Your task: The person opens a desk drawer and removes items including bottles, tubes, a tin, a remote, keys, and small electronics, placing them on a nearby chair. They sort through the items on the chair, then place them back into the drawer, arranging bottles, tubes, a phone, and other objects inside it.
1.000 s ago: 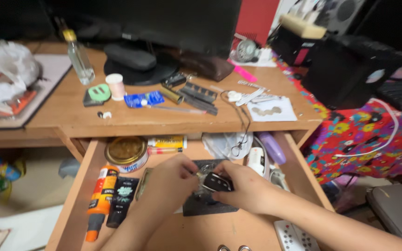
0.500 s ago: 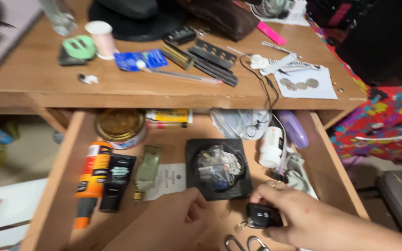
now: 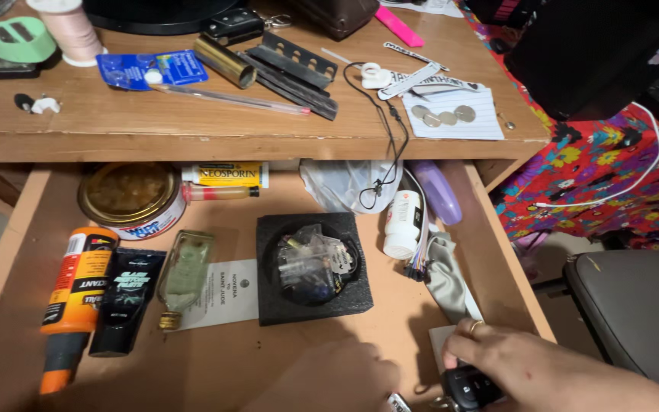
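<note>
The black foam tray [image 3: 268, 305], square with a round well of small metal bits and clear plastic, lies in the middle of the open drawer [image 3: 9, 252]. Low and right of the tray, the right hand [image 3: 520, 366] closes its fingers on a black key fob [image 3: 468, 391] at the drawer's front edge, a ring showing on one finger. Below the tray, the left hand [image 3: 329, 378] lies dim and blurred over the drawer floor; whether it holds anything cannot be told.

Left of the tray lie a white printed card [image 3: 230, 294], a small clear glass bottle [image 3: 184, 276], a black tube [image 3: 125, 299] and an orange tube [image 3: 76, 294] with a black label. Up and left of the tray stand a round tin [image 3: 131, 200] with a gold lid and a long yellow box [image 3: 226, 175]. Right of it lie a white pill bottle [image 3: 403, 223], a lilac case [image 3: 436, 191] and grey cloth [image 3: 448, 278]. Above the tray, on the bench [image 3: 192, 126], lie a blue blister card [image 3: 154, 70], a brass cylinder [image 3: 224, 61] and coins [image 3: 444, 114] on lined paper.
</note>
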A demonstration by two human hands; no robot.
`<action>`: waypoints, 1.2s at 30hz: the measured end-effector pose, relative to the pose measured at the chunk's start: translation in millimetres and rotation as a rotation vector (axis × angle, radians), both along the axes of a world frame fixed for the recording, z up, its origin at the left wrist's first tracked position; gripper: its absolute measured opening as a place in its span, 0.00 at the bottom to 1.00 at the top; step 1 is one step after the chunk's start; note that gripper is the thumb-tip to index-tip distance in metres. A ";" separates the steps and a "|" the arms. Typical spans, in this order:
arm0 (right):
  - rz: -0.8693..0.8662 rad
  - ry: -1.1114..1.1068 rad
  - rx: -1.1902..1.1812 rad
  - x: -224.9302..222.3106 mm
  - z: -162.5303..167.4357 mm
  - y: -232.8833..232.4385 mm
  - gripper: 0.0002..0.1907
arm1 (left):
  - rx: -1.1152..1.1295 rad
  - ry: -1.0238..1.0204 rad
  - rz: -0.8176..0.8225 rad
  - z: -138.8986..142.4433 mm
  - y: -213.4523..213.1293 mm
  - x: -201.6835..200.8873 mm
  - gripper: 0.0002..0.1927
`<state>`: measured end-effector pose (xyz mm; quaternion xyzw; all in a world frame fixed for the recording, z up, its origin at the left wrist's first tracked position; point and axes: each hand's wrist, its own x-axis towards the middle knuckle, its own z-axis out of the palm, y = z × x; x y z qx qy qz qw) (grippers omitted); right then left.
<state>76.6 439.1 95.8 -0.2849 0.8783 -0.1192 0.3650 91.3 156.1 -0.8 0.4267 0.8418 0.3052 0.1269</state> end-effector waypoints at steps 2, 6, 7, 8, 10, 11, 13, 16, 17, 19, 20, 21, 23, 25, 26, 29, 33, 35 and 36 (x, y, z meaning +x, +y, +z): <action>0.051 0.021 0.009 1.0 -8.2 0.0 0.25 | 0.132 -0.106 0.035 -12.6 21.6 1.2 0.10; 0.127 0.089 -0.178 6.6 -24.8 7.1 0.14 | 0.365 0.007 -0.105 -57.5 62.0 -4.5 0.19; 0.130 0.098 -0.157 8.4 -28.6 8.9 0.14 | 0.321 -0.003 -0.111 -69.4 73.6 -6.5 0.17; 0.134 0.105 -0.135 10.2 -31.6 10.8 0.14 | 0.278 -0.013 -0.115 -80.0 84.8 -6.3 0.15; 0.094 0.068 0.055 12.1 -37.5 11.9 0.15 | 0.182 -0.062 -0.103 -96.3 93.0 -1.7 0.14; 0.073 0.050 0.149 12.9 -40.1 11.4 0.15 | 0.129 -0.102 -0.088 -100.6 94.1 -0.1 0.14; 0.070 0.026 0.163 13.0 -44.3 9.1 0.14 | -0.031 -0.259 -0.050 -100.8 97.3 -0.4 0.15; 0.097 0.064 0.111 13.8 -46.0 4.8 0.16 | -0.221 -0.455 0.000 -86.7 104.3 -0.1 0.19; 0.111 0.090 0.082 14.4 -45.3 3.1 0.17 | -0.199 -0.421 -0.008 -82.1 101.2 1.7 0.19; 0.100 0.077 0.073 15.0 -42.7 -1.1 0.13 | -0.247 -0.451 0.029 -73.2 102.6 0.2 0.20; 0.095 0.072 0.069 14.5 -41.0 -3.8 0.12 | -0.318 -0.511 0.075 -69.3 107.2 -2.8 0.20; 0.084 0.049 0.092 14.2 -39.0 -6.9 0.11 | -0.389 -0.570 0.123 -66.7 108.9 -4.8 0.21; 0.062 0.002 0.140 14.1 -33.2 -12.5 0.09 | -0.175 -0.230 0.012 -68.1 91.3 1.6 0.16; 0.086 0.065 -0.012 15.2 -28.1 -20.4 0.09 | -0.090 -0.027 -0.042 -69.6 77.1 4.9 0.13; 0.098 0.095 -0.088 16.2 -25.2 -24.2 0.09 | -0.113 0.007 -0.048 -70.1 72.6 4.1 0.13; 0.081 0.096 -0.120 15.8 -12.3 -32.5 0.12 | -0.079 0.107 -0.031 -68.0 55.1 5.0 0.09; 0.091 0.114 -0.164 11.9 -2.9 -45.1 0.22 | -0.095 0.211 -0.011 -51.0 44.7 5.2 0.04; 0.043 0.065 -0.117 11.4 -5.2 -50.1 0.21 | -0.074 0.008 0.070 -37.8 33.1 3.4 0.10; 0.052 0.069 -0.183 11.6 -8.3 -52.0 0.23 | -0.063 -0.094 0.110 -30.3 28.5 2.7 0.15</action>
